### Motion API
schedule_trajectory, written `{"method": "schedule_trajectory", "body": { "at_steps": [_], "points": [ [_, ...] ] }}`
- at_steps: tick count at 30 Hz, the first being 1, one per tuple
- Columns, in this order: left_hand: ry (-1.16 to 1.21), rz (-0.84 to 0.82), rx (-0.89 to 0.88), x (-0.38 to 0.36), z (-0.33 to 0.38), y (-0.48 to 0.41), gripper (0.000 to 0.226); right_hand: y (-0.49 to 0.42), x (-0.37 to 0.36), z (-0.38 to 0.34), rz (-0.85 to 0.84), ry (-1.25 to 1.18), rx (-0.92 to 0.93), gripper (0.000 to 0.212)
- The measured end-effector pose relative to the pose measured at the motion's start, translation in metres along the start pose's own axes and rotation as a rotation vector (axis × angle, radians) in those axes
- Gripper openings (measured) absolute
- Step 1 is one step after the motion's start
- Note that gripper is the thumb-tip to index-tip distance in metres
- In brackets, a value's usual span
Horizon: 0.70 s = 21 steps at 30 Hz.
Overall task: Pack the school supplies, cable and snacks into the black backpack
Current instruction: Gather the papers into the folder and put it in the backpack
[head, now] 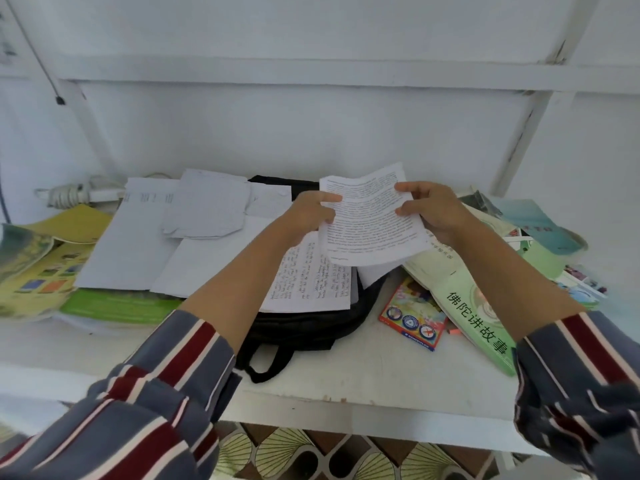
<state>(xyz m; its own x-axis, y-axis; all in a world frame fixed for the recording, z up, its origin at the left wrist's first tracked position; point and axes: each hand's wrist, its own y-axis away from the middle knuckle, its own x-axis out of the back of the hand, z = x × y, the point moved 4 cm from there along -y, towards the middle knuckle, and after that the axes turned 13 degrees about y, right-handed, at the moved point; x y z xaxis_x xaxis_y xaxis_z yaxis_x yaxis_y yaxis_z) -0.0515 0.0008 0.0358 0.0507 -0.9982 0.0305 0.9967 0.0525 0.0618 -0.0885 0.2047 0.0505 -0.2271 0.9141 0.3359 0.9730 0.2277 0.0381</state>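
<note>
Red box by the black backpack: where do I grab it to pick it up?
Pinch the red box across its near, blue-striped end, coming from above at the table's front. It lies flat and its far end sits under the green book, so only that end is free. Your left hand and right hand both hold the printed sheet now.
</note>
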Motion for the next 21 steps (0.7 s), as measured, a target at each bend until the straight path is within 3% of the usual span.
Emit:
{"method": "schedule_trajectory", "body": {
  "at_steps": [7, 13, 18, 21],
  "points": [
    [0.137, 0.018, 0.007, 0.057, 0.005, 0.023, 0.039, 0.009, -0.048, -0.039, -0.034, -0.167, 0.062, 0.041],
    [0.245, 0.03, -0.028, 0.086, 0.006, 0.036, 0.059, 0.021, -0.073, -0.077, -0.051, -0.227, 0.17, 0.04],
    [0.36, -0.016, 0.056, 0.1, -0.01, 0.039, 0.076, 0.022, -0.096, -0.056, -0.043, -0.213, 0.059, 0.044],
    [0.203, -0.015, 0.129, 0.099, -0.028, 0.042, 0.082, 0.023, -0.104, -0.025, 0.014, 0.05, -0.072, 0.048]
  ]
}}
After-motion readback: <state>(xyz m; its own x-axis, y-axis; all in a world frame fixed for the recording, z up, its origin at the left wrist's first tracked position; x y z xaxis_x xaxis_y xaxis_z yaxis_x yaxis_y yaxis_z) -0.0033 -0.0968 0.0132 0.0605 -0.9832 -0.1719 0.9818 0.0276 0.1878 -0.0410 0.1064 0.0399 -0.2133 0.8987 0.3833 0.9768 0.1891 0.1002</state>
